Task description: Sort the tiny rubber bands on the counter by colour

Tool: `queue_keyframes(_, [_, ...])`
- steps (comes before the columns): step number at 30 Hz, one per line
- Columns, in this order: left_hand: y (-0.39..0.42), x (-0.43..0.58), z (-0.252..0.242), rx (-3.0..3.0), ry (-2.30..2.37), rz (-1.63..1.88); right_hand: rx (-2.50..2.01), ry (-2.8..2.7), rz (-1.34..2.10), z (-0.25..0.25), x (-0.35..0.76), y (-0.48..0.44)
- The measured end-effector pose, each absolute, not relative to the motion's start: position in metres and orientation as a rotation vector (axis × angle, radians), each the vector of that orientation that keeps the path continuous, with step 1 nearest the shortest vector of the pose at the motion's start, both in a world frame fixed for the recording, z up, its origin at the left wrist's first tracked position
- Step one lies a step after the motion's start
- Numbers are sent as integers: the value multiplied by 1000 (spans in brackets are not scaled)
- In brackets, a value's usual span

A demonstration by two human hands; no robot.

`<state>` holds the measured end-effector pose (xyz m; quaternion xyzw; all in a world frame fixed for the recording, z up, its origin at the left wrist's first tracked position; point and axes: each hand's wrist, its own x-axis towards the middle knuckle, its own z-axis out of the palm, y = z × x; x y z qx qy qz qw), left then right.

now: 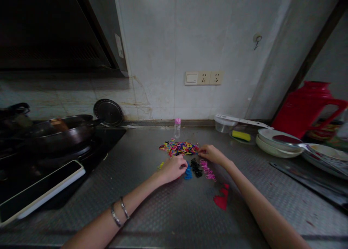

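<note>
A mixed heap of small coloured loops that look like rubber bands (183, 148) lies on the metal counter. My left hand (174, 167) is just in front of it, fingers curled together beside a blue pile (188, 171). Whatever it pinches is too small to make out. At the heap's right edge, my right hand (213, 154) has its fingertips pressed together, touching the bands; what sits between them is hidden. Single-colour piles lie closer to me: black (196, 168), pink (208, 170) and a yellow one (161, 165) partly behind my left hand.
Red heart-shaped pieces (221, 197) lie between my forearms. Behind the heap stands a small pink-capped bottle (177, 128). At left are a stove with a pan (65, 133) and a phone-like white device (40, 191). Bowls (277, 147), a knife (307, 182) and a red jug (304, 107) occupy the right.
</note>
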<state>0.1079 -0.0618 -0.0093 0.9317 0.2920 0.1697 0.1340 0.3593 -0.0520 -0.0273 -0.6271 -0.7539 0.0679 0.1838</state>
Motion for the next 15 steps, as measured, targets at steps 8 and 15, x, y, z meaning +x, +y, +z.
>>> queue_keyframes(8, [-68, 107, -11, 2702, 777, 429, -1729, -2153, 170, -30, 356, -50])
queue_keyframes(15, [-46, 99, -5, 2608, 792, 629, -1780, -2059, 180, -19, 361, -55])
